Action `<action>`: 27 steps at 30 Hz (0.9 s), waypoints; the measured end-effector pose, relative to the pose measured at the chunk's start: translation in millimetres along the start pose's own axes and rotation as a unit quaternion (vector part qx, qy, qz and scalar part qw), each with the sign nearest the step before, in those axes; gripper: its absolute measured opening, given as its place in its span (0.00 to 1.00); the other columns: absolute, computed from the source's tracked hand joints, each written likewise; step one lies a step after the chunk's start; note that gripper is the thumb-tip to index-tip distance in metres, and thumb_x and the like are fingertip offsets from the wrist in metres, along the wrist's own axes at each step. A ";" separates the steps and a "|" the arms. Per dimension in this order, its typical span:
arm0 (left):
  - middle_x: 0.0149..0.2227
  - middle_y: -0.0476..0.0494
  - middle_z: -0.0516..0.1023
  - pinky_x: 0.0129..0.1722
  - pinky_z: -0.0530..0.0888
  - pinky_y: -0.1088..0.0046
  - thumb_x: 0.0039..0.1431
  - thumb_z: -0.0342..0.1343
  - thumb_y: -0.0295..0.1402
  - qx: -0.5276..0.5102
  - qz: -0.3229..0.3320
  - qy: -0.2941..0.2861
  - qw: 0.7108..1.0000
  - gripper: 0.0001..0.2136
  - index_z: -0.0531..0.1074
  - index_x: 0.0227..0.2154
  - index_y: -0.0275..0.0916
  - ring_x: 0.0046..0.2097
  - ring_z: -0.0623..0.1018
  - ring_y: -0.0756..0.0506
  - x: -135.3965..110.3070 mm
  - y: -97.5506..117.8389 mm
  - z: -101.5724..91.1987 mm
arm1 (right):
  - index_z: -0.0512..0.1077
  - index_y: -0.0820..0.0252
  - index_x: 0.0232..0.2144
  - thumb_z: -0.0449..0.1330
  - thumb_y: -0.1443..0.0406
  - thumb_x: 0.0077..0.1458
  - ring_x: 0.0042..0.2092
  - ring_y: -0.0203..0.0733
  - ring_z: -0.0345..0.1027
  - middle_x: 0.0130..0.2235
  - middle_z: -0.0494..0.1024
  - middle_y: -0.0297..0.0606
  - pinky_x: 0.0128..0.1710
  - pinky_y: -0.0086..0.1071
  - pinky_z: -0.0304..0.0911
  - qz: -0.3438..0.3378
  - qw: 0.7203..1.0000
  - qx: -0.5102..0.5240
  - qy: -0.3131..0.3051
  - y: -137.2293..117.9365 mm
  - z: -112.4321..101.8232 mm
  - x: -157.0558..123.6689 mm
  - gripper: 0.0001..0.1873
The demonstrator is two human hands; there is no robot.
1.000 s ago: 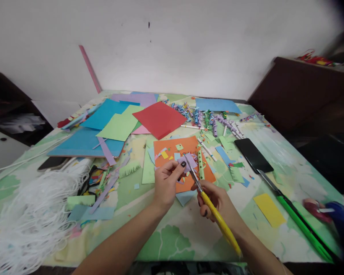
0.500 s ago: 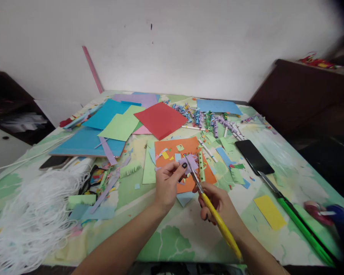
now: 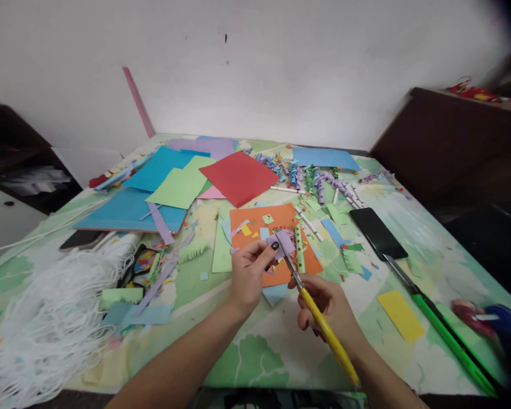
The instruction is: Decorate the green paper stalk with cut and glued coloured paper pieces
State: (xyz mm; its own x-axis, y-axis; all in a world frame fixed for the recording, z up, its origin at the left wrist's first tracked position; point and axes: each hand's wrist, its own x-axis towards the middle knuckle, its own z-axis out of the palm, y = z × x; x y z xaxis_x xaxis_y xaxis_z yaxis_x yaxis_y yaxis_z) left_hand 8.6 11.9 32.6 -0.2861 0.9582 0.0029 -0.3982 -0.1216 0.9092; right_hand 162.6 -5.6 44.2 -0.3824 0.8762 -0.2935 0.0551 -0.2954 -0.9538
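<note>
My left hand pinches a small purple paper piece between thumb and fingers, held just above an orange sheet littered with coloured scraps. My right hand grips yellow-handled scissors; their metal blades point up and left into the purple piece. A green rolled paper tube with dots lies on the orange sheet just right of the blades.
Blue, green, red and purple sheets lie at the back of the table, with curled paper strips beside them. A black phone, green-handled long scissors and a yellow slip lie right. White cord bundle fills the left.
Both hands stay almost in place; the scissors' blades have worked slightly at the purple piece and my right hand has shifted a little to the right.
</note>
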 end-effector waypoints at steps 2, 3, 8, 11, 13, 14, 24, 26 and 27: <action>0.20 0.53 0.67 0.23 0.66 0.81 0.52 0.60 0.34 -0.001 0.000 0.002 1.000 0.09 0.70 0.20 0.36 0.24 0.67 0.54 0.1 0.1 0.2 | 0.72 0.62 0.29 0.72 0.67 0.27 0.18 0.28 0.57 0.18 0.59 0.24 0.10 0.18 0.47 -0.004 1.000 0.007 -0.005 0.0 0.7 -0.1 0.21; 0.20 0.53 0.68 0.23 0.66 0.81 0.52 0.60 0.34 -0.001 -0.001 0.002 1.000 0.09 0.70 0.21 0.36 0.24 0.67 0.54 0.1 0.2 0.2 | 0.72 0.62 0.30 0.72 0.68 0.28 0.18 0.28 0.58 0.18 0.59 0.24 0.10 0.18 0.47 -0.007 1.000 0.010 -0.005 -0.2 1.1 0.0 0.21; 0.20 0.52 0.67 0.23 0.66 0.81 0.52 0.60 0.33 -0.001 -0.002 -0.001 1.000 0.10 0.70 0.20 0.35 0.24 0.67 0.54 0.4 0.5 0.0 | 0.74 0.62 0.30 0.71 0.69 0.28 0.18 0.30 0.60 0.17 0.61 0.25 0.09 0.17 0.47 -0.010 1.000 0.026 -0.005 -4.4 3.3 0.5 0.20; 0.20 0.52 0.67 0.22 0.67 0.80 0.52 0.60 0.34 0.000 -0.005 0.000 1.000 0.10 0.70 0.20 0.35 0.24 0.67 0.54 1.0 0.4 -0.3 | 0.75 0.63 0.31 0.72 0.68 0.28 0.15 0.26 0.54 0.17 0.63 0.25 0.09 0.18 0.46 -0.012 1.000 0.025 -0.002 -6.1 3.6 0.2 0.21; 0.20 0.52 0.66 0.22 0.67 0.80 0.52 0.60 0.34 0.003 -0.006 0.000 1.000 0.10 0.70 0.20 0.35 0.24 0.67 0.54 1.4 0.4 -0.5 | 0.75 0.64 0.31 0.73 0.66 0.28 0.15 0.25 0.52 0.17 0.63 0.25 0.09 0.18 0.46 -0.019 1.000 0.018 0.000 -5.6 3.1 0.1 0.21; 0.20 0.52 0.66 0.22 0.67 0.80 0.52 0.60 0.34 0.005 -0.006 0.000 1.000 0.10 0.69 0.20 0.35 0.24 0.67 0.54 1.6 0.5 -0.6 | 0.76 0.64 0.31 0.73 0.65 0.28 0.15 0.25 0.52 0.16 0.63 0.25 0.10 0.18 0.46 -0.024 1.000 0.014 0.001 -5.1 2.7 0.1 0.22; 0.20 0.52 0.65 0.21 0.67 0.81 0.50 0.60 0.34 -0.005 -0.011 0.010 1.000 0.10 0.68 0.19 0.35 0.24 0.67 0.54 2.0 0.7 -0.3 | 0.75 0.64 0.27 0.71 0.63 0.34 0.17 0.28 0.54 0.17 0.66 0.29 0.12 0.21 0.48 -0.033 0.998 -0.059 0.010 0.5 -2.3 0.9 0.15; 0.20 0.52 0.65 0.22 0.67 0.81 0.51 0.59 0.33 -0.015 -0.005 0.014 1.000 0.10 0.68 0.19 0.36 0.24 0.67 0.54 3.1 1.3 -0.1 | 0.75 0.64 0.24 0.71 0.62 0.34 0.17 0.27 0.53 0.17 0.65 0.29 0.13 0.22 0.50 -0.039 0.996 -0.074 0.021 1.9 -3.4 1.7 0.14; 0.20 0.52 0.66 0.22 0.67 0.81 0.51 0.59 0.33 -0.022 0.002 0.017 1.000 0.09 0.68 0.20 0.36 0.25 0.68 0.54 3.9 1.9 0.0 | 0.75 0.64 0.25 0.71 0.62 0.34 0.17 0.27 0.52 0.17 0.66 0.28 0.13 0.22 0.50 -0.040 0.996 -0.074 0.028 2.1 -4.2 2.4 0.14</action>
State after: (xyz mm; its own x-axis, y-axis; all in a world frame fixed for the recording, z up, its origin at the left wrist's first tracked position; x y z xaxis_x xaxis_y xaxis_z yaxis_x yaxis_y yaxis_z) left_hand 6.7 15.3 34.4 -0.3173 0.9483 -0.0081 -0.4342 -0.1377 0.8902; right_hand 165.7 -2.6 41.3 -0.3399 0.9154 -0.2159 0.1632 -0.1687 -0.9721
